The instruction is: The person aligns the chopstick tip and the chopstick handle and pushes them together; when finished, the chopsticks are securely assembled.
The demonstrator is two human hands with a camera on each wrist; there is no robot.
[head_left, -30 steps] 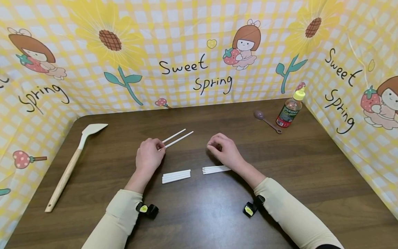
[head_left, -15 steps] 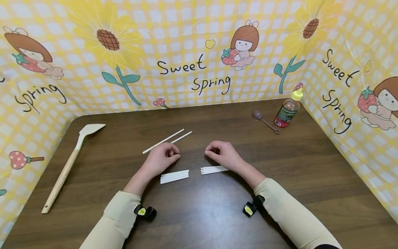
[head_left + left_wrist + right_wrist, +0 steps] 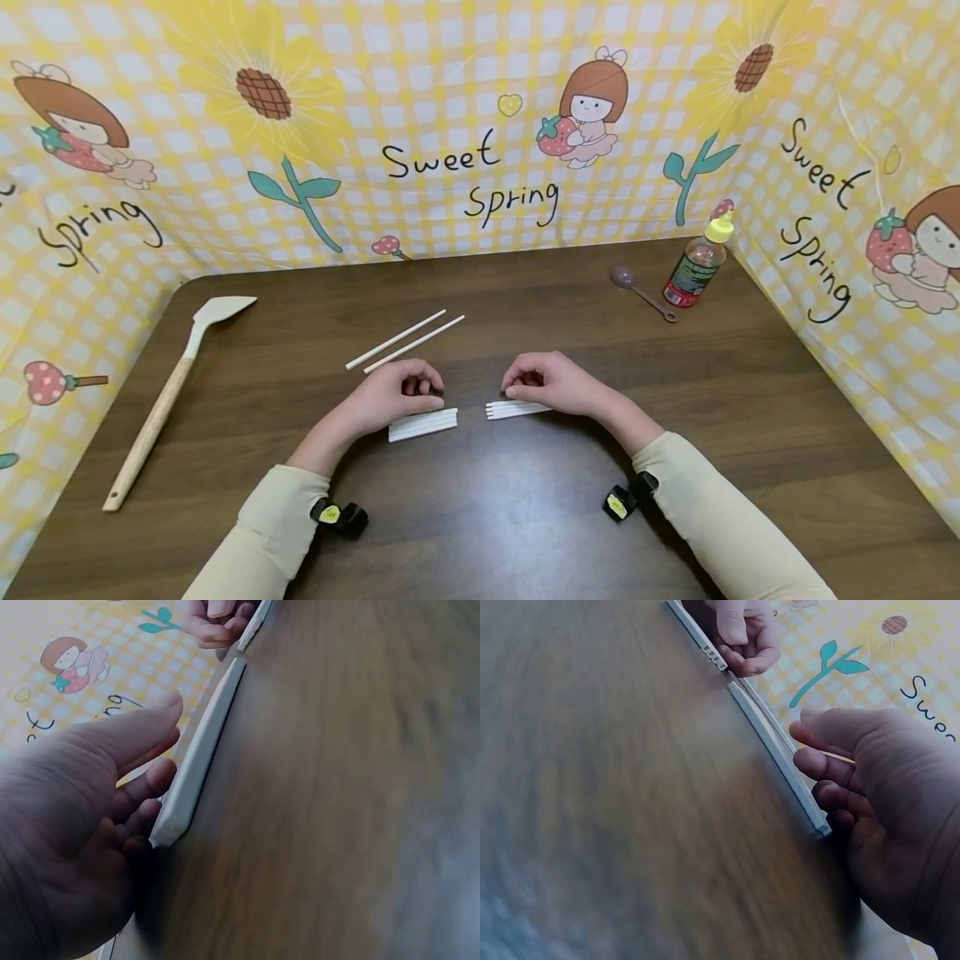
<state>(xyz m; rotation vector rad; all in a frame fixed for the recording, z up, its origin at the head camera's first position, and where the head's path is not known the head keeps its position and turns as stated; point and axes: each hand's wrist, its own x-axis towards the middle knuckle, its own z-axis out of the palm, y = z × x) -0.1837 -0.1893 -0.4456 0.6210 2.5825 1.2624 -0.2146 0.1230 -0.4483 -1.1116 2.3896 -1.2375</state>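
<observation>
My left hand (image 3: pixel 386 398) hovers just behind a short row of white sticks (image 3: pixel 423 426), thumb along its far edge, fingers loosely curled around nothing. In the left wrist view, the fingertips sit right beside this row (image 3: pixel 199 761). The right hand (image 3: pixel 558 385) mirrors it behind a second row of white sticks (image 3: pixel 513 410), whose right end is partly hidden by the hand. Its fingers are bent and hold nothing; the right wrist view has them close to the row (image 3: pixel 776 757). Beyond the left hand, two longer white sticks (image 3: pixel 395 340) lie parallel and slanted.
A spatula (image 3: pixel 161 408) with a wooden handle lies along the left of the brown table (image 3: pixel 495 517). At the back right, a purple-brown spoon (image 3: pixel 642 294) lies beside an upright squeeze bottle (image 3: pixel 693 271) with a yellow cap. Patterned yellow cloth (image 3: pixel 442 75) walls off the back and sides.
My left hand has let go of the long sticks, left them on the table, and come nearer to the left row. The right hand has moved slightly toward me, closer over its row.
</observation>
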